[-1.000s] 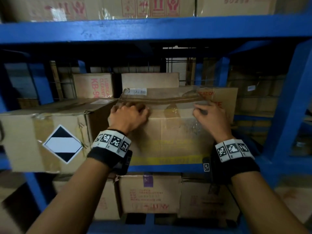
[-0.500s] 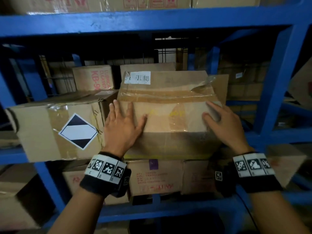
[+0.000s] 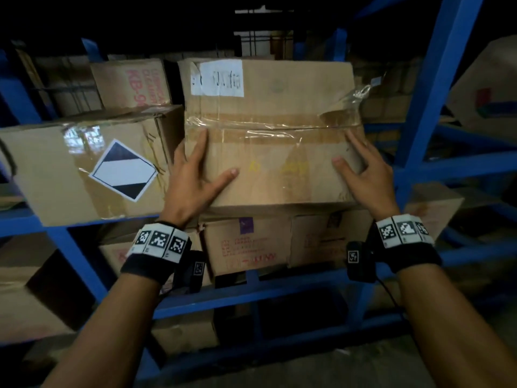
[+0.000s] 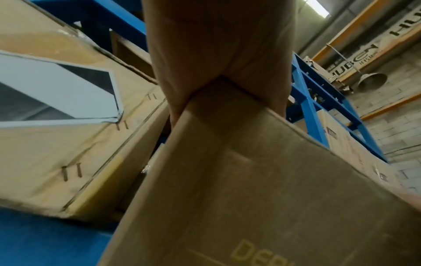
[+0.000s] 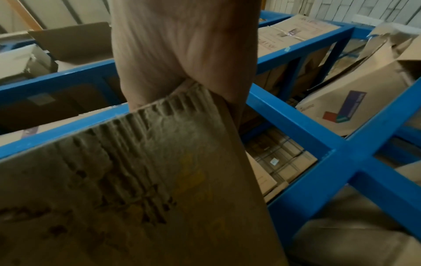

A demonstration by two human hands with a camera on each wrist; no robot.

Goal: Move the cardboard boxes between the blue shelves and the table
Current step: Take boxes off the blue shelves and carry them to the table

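One box (image 3: 274,130) partly off shelf (image 3: 22,224); left hand (image 3: 193,177), right hand (image 3: 363,175) press its near corners, fingers (image 3: 201,141) spread. Carry to table pending.

Warehouse storeroom: blue steel shelves (image 3: 437,79) crammed with taped cardboard boxes (image 3: 56,169), bare block wall (image 4: 391,129), concrete floor (image 3: 363,368).

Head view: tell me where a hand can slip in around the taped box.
Free: the dark gap between the taped box and the blue upright, beside the right hand. Crowded: the left side, where the left hand fits a narrow slit against the diamond-label box; underneath, the lower-shelf boxes sit packed side by side.
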